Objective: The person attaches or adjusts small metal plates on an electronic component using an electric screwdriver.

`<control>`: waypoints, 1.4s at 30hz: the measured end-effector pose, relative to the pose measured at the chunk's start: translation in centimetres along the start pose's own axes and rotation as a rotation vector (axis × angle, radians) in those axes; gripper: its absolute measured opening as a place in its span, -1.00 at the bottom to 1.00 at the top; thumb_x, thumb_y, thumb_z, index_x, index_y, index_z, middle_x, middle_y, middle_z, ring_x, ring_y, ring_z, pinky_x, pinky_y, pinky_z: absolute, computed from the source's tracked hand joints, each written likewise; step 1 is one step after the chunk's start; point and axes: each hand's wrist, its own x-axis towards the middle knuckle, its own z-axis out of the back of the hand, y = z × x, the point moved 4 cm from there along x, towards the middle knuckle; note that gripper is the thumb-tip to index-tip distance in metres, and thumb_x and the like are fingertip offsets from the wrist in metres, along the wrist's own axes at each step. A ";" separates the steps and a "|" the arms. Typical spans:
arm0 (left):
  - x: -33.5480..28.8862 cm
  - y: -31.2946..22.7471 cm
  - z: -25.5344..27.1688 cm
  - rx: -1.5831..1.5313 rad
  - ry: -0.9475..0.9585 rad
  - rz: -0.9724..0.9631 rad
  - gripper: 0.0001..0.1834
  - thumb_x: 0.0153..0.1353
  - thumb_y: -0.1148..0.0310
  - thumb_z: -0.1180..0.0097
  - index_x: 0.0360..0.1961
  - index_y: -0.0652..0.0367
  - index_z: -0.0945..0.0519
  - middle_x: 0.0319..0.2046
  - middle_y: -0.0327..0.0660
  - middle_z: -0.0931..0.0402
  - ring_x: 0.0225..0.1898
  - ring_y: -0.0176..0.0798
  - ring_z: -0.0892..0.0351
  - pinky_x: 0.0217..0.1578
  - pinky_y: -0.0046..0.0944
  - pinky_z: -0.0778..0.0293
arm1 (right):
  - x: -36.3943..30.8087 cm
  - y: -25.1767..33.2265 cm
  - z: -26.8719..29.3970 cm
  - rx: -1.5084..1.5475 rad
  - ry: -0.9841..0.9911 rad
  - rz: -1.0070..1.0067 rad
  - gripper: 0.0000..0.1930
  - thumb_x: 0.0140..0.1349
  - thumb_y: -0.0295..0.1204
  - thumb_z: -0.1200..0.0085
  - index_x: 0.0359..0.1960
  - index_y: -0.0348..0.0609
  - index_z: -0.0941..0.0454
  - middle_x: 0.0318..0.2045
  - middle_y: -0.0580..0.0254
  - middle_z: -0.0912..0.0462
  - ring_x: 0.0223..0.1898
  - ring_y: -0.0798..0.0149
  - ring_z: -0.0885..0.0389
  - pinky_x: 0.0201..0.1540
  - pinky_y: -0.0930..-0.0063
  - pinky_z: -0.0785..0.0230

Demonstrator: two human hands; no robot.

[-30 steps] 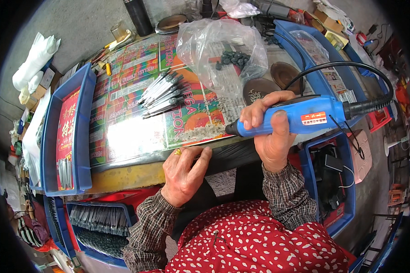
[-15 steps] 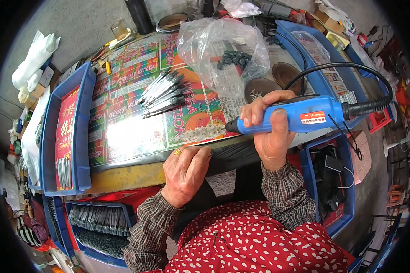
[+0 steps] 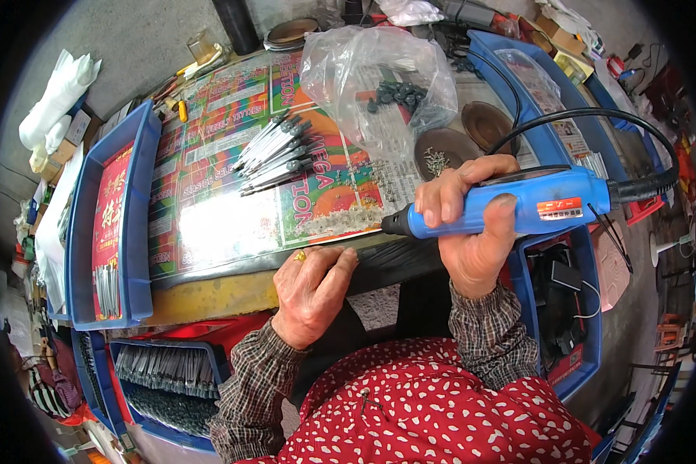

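My right hand (image 3: 479, 232) is wrapped round a blue electric screwdriver (image 3: 522, 205) held nearly level over the table's front edge. Its dark tip points left, and a thick black cable leaves its right end. At the front edge, my left hand (image 3: 311, 292) is closed with curled fingers; whatever they pinch, if anything, is hidden. Beyond it, a fanned pile of thin silvery rods with black ends (image 3: 274, 155) lies on the printed sheet (image 3: 209, 185). Small metal bits (image 3: 340, 220) are scattered on that sheet near the screwdriver tip. Small screws (image 3: 436, 161) sit in a round brown dish (image 3: 448, 139).
A clear plastic bag (image 3: 340, 77) with dark small parts (image 3: 398, 97) stands at the back. A blue tray (image 3: 143, 224) borders the left side, another blue tray (image 3: 491, 54) the far right. Below the table are a bin of black-ended rods (image 3: 166, 371) and a blue crate (image 3: 591, 332).
My right hand and the screwdriver have shifted right and slightly nearer, uncovering the screws in the dish. My left hand stays at the edge, nearly still.
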 end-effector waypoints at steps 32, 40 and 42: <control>0.0 0.0 -0.3 -0.022 0.010 0.016 -0.72 -0.23 0.59 -0.23 -0.39 0.21 -0.51 -0.49 -0.20 -0.46 -0.51 -0.23 -0.49 -0.57 -0.31 -0.35 | -0.4 1.2 -1.1 0.025 0.030 -0.041 -0.52 0.07 -0.05 -0.10 -0.25 -0.15 -0.22 -0.62 0.22 -0.36 -0.59 0.33 -0.37 -0.41 0.40 -0.28; -0.2 0.0 -0.4 -0.042 -0.004 0.035 -0.71 -0.25 0.61 -0.25 -0.43 0.20 -0.46 -0.46 -0.18 -0.48 -0.48 -0.21 -0.50 -0.55 -0.30 -0.35 | -0.5 1.2 -1.6 0.050 0.056 -0.043 -0.50 0.07 -0.02 -0.09 -0.24 -0.17 -0.20 -0.63 0.22 -0.35 -0.60 0.33 -0.36 -0.44 0.41 -0.29; -0.3 0.1 -0.4 -0.054 -0.008 0.033 -0.69 -0.26 0.62 -0.25 -0.42 0.20 -0.45 -0.46 -0.18 -0.48 -0.48 -0.21 -0.50 -0.55 -0.31 -0.35 | -0.5 1.1 -1.6 0.053 0.059 -0.045 -0.50 0.08 -0.02 -0.09 -0.24 -0.17 -0.20 -0.63 0.22 -0.35 -0.60 0.33 -0.36 -0.44 0.41 -0.30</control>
